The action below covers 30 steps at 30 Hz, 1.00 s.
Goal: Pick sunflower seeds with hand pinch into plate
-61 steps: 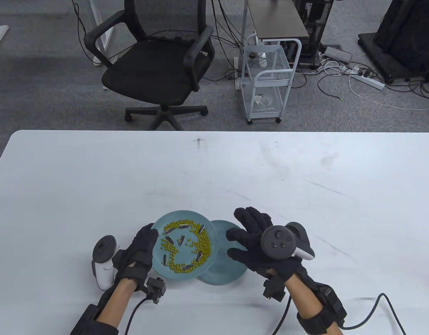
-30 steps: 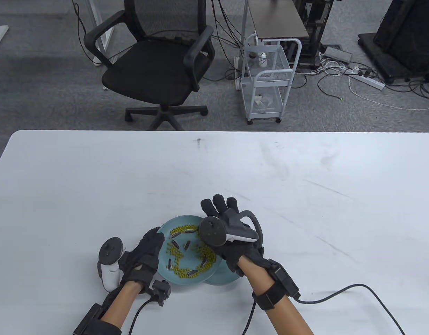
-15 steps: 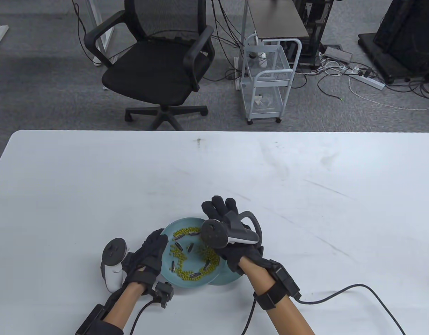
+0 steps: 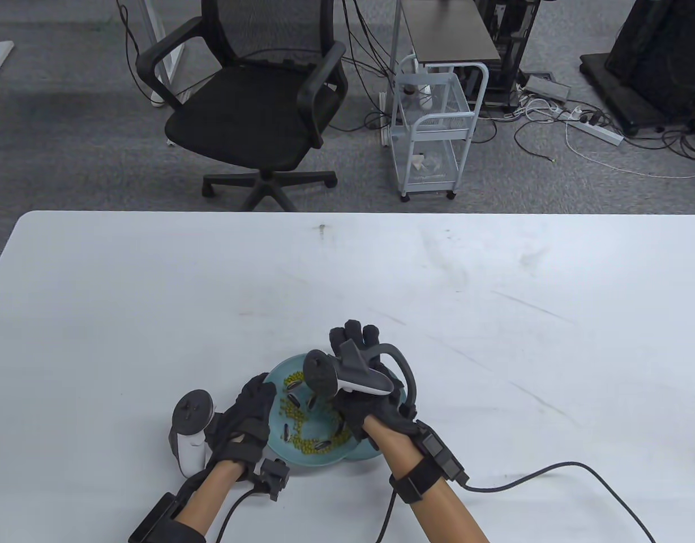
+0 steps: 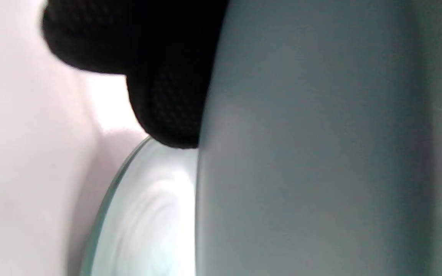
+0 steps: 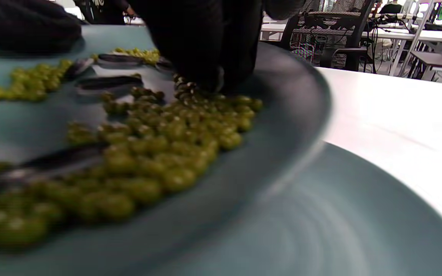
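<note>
A teal plate (image 4: 275, 374) holds green beans (image 4: 305, 445) and several striped sunflower seeds (image 4: 294, 387). My left hand (image 4: 262, 396) grips its left rim and holds it tilted over a second, bare teal plate (image 4: 363, 452). In the left wrist view my fingers (image 5: 159, 76) lie against the held plate's underside (image 5: 313, 153), above the lower plate (image 5: 148, 214). My right hand (image 4: 325, 396) reaches into the held plate, its tracker hiding thumb and forefinger. In the right wrist view my right hand (image 6: 198, 86) pinches a striped seed (image 6: 182, 87) among the beans (image 6: 167, 126). The lower plate (image 6: 320, 222) lies below.
The plates sit near the front edge of a white table (image 4: 494, 294). A black cable (image 4: 551, 472) trails right from my right wrist. An office chair (image 4: 257, 96) and a white cart (image 4: 435, 130) stand beyond the far edge.
My right hand moved left from the lower plate to over the bean plate and dipped its fingers in. My left hand and the held plate drifted slightly right.
</note>
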Each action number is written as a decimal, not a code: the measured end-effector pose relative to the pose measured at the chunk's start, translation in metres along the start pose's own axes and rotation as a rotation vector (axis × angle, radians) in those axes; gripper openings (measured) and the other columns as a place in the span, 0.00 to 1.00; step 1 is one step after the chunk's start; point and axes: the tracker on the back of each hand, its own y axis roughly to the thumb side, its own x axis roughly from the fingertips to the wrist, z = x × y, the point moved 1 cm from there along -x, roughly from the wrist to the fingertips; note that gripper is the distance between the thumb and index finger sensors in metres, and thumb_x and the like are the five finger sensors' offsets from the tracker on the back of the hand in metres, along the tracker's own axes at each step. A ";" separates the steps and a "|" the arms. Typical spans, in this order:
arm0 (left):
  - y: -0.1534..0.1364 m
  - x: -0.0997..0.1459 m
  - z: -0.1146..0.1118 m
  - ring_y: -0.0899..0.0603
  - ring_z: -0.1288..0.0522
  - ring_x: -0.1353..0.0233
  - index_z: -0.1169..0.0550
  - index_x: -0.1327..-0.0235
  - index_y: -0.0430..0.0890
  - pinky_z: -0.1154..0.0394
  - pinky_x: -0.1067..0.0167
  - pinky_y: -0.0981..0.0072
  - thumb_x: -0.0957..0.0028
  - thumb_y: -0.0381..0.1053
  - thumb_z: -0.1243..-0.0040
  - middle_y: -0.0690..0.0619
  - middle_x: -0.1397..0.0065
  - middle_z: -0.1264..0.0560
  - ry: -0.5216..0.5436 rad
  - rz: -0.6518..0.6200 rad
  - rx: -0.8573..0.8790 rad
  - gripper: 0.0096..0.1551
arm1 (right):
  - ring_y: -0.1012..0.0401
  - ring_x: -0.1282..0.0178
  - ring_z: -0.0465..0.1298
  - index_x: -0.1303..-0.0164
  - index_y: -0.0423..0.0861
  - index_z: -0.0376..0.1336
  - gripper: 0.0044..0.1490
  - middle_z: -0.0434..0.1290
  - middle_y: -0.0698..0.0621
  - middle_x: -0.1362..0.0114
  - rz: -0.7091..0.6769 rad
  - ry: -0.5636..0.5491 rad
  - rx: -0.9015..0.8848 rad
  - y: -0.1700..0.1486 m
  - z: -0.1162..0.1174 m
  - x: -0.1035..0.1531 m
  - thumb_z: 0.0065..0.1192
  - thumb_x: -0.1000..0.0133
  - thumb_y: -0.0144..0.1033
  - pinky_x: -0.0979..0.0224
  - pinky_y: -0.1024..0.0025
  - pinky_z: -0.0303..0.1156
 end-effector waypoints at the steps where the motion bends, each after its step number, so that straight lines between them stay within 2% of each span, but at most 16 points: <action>1: 0.001 0.000 0.000 0.44 0.13 0.63 0.36 0.28 0.44 0.18 0.64 0.57 0.34 0.53 0.50 0.41 0.46 0.18 0.002 -0.001 -0.005 0.26 | 0.27 0.19 0.40 0.45 0.32 0.73 0.20 0.48 0.27 0.16 0.002 -0.011 -0.017 -0.001 -0.001 0.001 0.73 0.41 0.29 0.26 0.23 0.36; 7: -0.001 0.000 0.000 0.44 0.13 0.63 0.36 0.28 0.44 0.18 0.64 0.57 0.34 0.53 0.50 0.41 0.46 0.18 0.003 -0.002 -0.013 0.26 | 0.27 0.20 0.42 0.45 0.33 0.74 0.20 0.48 0.27 0.16 0.005 -0.056 -0.056 -0.007 0.000 0.004 0.73 0.41 0.30 0.27 0.23 0.37; 13: -0.001 -0.001 0.002 0.44 0.13 0.63 0.36 0.28 0.43 0.18 0.64 0.56 0.34 0.53 0.50 0.41 0.47 0.18 0.019 -0.007 -0.042 0.26 | 0.27 0.20 0.41 0.45 0.31 0.74 0.20 0.48 0.27 0.16 0.015 -0.098 -0.149 -0.015 -0.010 0.010 0.71 0.39 0.30 0.27 0.23 0.36; 18: -0.003 -0.002 0.002 0.44 0.13 0.63 0.36 0.28 0.44 0.18 0.64 0.57 0.34 0.53 0.50 0.41 0.46 0.18 0.011 0.001 -0.015 0.26 | 0.26 0.20 0.40 0.42 0.29 0.73 0.23 0.47 0.27 0.16 0.023 -0.065 -0.172 -0.017 -0.010 0.011 0.71 0.39 0.31 0.27 0.23 0.35; 22: -0.003 -0.001 0.001 0.45 0.13 0.63 0.36 0.28 0.44 0.18 0.63 0.58 0.34 0.53 0.50 0.42 0.46 0.18 -0.006 -0.002 0.006 0.26 | 0.26 0.20 0.39 0.40 0.30 0.72 0.27 0.46 0.27 0.15 0.004 0.015 -0.102 -0.013 0.002 0.006 0.75 0.41 0.34 0.27 0.23 0.35; 26: -0.003 0.000 0.001 0.44 0.13 0.63 0.36 0.28 0.43 0.18 0.64 0.57 0.34 0.53 0.50 0.41 0.47 0.18 0.012 0.003 -0.002 0.26 | 0.27 0.19 0.42 0.45 0.32 0.74 0.20 0.49 0.29 0.16 -0.007 -0.024 -0.060 -0.010 0.007 0.003 0.75 0.42 0.29 0.27 0.23 0.37; 30: -0.003 0.000 0.001 0.44 0.13 0.63 0.36 0.28 0.43 0.18 0.64 0.57 0.34 0.53 0.50 0.41 0.47 0.18 0.008 -0.001 -0.008 0.26 | 0.27 0.20 0.41 0.44 0.31 0.74 0.20 0.48 0.28 0.16 -0.018 -0.026 -0.097 -0.013 0.007 0.004 0.73 0.41 0.28 0.27 0.23 0.37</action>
